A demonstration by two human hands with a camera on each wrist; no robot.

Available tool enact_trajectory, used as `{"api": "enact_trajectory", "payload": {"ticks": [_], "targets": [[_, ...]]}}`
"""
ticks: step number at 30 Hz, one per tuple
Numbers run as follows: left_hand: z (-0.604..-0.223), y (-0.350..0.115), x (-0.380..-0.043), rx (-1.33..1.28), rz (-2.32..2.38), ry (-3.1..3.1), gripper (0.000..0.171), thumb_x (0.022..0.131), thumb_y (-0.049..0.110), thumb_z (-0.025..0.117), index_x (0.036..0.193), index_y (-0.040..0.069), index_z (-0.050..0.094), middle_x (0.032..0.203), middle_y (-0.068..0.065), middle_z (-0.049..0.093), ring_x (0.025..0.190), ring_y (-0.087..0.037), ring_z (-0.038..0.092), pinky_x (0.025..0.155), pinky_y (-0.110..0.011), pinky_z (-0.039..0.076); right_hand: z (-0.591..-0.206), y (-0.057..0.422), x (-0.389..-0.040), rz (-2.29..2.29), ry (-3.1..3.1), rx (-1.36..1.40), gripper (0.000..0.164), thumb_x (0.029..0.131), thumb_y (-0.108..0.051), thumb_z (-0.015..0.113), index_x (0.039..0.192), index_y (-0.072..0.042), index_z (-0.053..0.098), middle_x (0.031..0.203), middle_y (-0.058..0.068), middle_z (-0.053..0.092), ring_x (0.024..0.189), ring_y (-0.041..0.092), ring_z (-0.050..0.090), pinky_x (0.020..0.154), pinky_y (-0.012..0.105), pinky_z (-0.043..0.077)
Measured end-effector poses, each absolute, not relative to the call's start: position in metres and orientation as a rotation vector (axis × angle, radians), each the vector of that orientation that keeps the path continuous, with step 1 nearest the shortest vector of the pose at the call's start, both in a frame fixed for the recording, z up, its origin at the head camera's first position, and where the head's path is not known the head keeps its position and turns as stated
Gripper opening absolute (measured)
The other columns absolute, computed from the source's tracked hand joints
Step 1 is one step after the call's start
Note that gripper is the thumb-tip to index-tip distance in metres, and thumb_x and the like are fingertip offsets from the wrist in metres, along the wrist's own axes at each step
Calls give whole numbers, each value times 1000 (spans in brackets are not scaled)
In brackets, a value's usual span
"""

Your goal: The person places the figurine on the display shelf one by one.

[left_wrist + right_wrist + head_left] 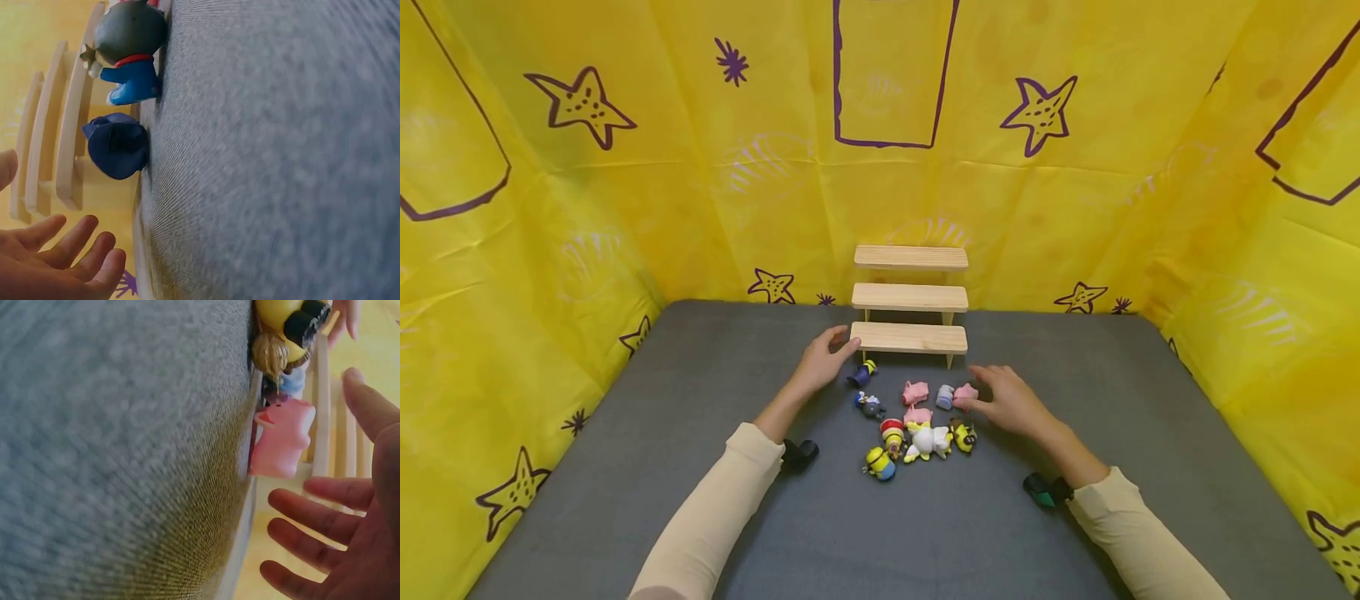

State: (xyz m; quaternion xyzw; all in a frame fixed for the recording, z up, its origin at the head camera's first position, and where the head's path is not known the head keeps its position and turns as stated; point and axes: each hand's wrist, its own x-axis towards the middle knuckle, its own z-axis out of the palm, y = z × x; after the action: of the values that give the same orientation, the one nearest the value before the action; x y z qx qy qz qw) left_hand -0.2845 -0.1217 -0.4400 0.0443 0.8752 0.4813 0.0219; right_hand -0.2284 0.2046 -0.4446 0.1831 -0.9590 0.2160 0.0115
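My left hand is beside the left end of the lowest step of a wooden three-step stand, fingers loosely spread. Just below it is a small dark-blue figure with a yellow part. My right hand reaches in from the right, thumb and fingers apart, around the right side of a pink pig figure. In the right wrist view the pig figure stands on the cloth between thumb and fingers, a gap showing around it. Both hands hold nothing.
Between the hands lie several more toy figures: a grey-and-blue one, pink pigs, a white one and yellow minions. Grey cloth covers the table. Yellow printed fabric hangs behind and at both sides.
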Motion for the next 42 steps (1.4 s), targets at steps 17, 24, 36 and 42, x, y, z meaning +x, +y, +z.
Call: {"api": "enact_trajectory", "payload": {"ticks": [17, 24, 36, 42], "targets": [[-448, -109, -289, -60, 1723, 2691, 42, 96, 22, 62, 130, -2, 58, 120, -25, 65, 111, -35, 61, 95, -44, 47, -450, 202, -232, 715, -3020, 572, 31, 79, -41, 78, 82, -11, 70, 67, -3, 56, 68, 15, 46, 63, 28, 35], [-450, -107, -292, -92, 1750, 2653, 40, 95, 17, 62, 129, -3, 58, 115, -25, 66, 107, -33, 62, 90, -39, 47, -450, 201, -233, 704, -3014, 546, 30, 81, -35, 77, 89, -7, 73, 70, 0, 60, 71, 15, 48, 66, 30, 37], [-448, -108, -292, -142, 1784, 2573, 40, 94, 16, 63, 130, -2, 57, 110, -23, 67, 100, -28, 61, 76, -23, 41, -450, 200, -235, 921, -2998, 416, 37, 81, -27, 78, 104, 1, 71, 86, 8, 69, 77, 18, 57, 71, 31, 47], [-445, -109, -293, -176, 1784, 2522, 40, 95, 17, 62, 131, 0, 57, 114, -21, 65, 103, -28, 61, 76, -24, 42, -447, 199, -236, 1056, -2955, 377, 42, 79, -22, 79, 110, 3, 66, 92, 12, 69, 81, 20, 60, 74, 32, 50]]}}
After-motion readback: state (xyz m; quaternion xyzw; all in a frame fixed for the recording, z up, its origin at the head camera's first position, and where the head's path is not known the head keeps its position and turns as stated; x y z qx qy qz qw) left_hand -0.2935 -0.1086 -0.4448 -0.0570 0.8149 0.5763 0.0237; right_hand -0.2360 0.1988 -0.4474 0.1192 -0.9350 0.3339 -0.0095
